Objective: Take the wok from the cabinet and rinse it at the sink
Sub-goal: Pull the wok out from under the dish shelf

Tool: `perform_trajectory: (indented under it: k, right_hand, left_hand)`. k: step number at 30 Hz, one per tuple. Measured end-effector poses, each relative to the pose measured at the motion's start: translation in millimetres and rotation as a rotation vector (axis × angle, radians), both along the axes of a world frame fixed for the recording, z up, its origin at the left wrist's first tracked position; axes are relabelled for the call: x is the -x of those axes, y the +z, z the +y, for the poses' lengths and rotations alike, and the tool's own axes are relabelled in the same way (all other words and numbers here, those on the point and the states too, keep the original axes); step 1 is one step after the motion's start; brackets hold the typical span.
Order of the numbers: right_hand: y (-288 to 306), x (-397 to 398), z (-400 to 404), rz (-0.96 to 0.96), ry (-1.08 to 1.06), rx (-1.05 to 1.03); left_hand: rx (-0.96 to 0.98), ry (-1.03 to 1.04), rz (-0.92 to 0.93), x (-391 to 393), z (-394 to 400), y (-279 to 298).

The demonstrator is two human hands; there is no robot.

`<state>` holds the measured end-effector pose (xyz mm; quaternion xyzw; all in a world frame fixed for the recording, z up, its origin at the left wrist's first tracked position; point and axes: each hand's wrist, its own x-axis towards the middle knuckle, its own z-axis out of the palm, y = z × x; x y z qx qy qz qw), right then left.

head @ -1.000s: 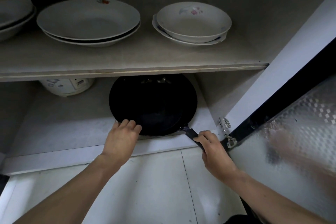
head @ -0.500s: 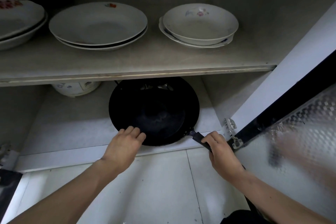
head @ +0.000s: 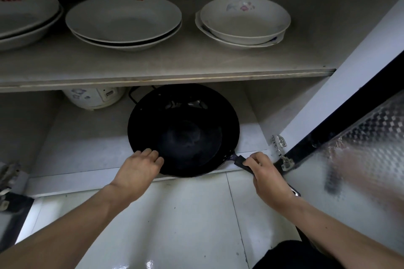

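Two hands are at one black wok (head: pixel 185 131), which sits on the lower shelf (head: pixel 87 150) of an open cabinet, its near rim overhanging the shelf's front edge. The left hand (head: pixel 140 168) has its fingers curled over the wok's near-left rim and grips it. The right hand (head: pixel 265 173) is closed round the wok's dark handle (head: pixel 240 161), which points out to the right toward the door hinges.

One white rice cooker (head: pixel 94 97) stands behind and to the left of the wok on the same shelf, apart from it.

Three stacks of white dishes stand in a row on the upper shelf (head: pixel 153 65). The left stack (head: pixel 24 19) is cut by the frame edge and shows two dishes, the top one with a red pattern. The middle stack (head: pixel 123 20) shows two wide plates. The right stack (head: pixel 244 19) shows one deep plate with a floral mark resting on one flatter plate.

One cabinet door (head: pixel 354 137) stands open at the right, held by two metal hinges (head: pixel 282 150). White floor tiles (head: pixel 185 220) lie below the cabinet.
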<state>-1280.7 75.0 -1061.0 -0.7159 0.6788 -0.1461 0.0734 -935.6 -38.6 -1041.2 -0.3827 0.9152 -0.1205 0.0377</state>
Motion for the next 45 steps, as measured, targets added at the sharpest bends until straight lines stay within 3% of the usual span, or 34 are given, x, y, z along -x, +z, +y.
perform_trajectory:
  k: [10, 13, 16, 20, 28, 34, 40, 45]
  right_hand:
    - [-2, 0, -11, 0.067, -0.019, 0.013]
    - [-3, -1, -12, 0.05, -0.028, 0.038]
    - [-4, -3, -11, 0.044, -0.034, 0.064]
    - [-3, -7, -12, 0.033, -0.036, 0.091]
    - [-5, -4, -16, 0.021, -0.015, 0.104]
    - [-4, -4, -16, 0.027, -0.004, 0.093]
    - [-2, -6, -16, 0.032, 0.004, 0.083]
    - [0, -7, -18, 0.108, 0.002, 0.097]
  left_hand:
    - [-0.124, -0.141, -0.049, -12, 39, -5]
    - [-0.171, -0.184, 0.027, -20, 32, 0]
    - [-0.197, -0.129, 0.126, -35, 18, 11]
    - [-0.251, -0.056, 0.08, -51, -5, 21]
    - [-0.031, 0.122, 0.07, -80, -55, 6]
    - [0.011, -0.02, 0.1, -90, -55, 6]
    - [-0.094, -0.235, 0.166, -95, -30, -4]
    - [-0.034, -0.282, 0.168, -89, -16, -6]
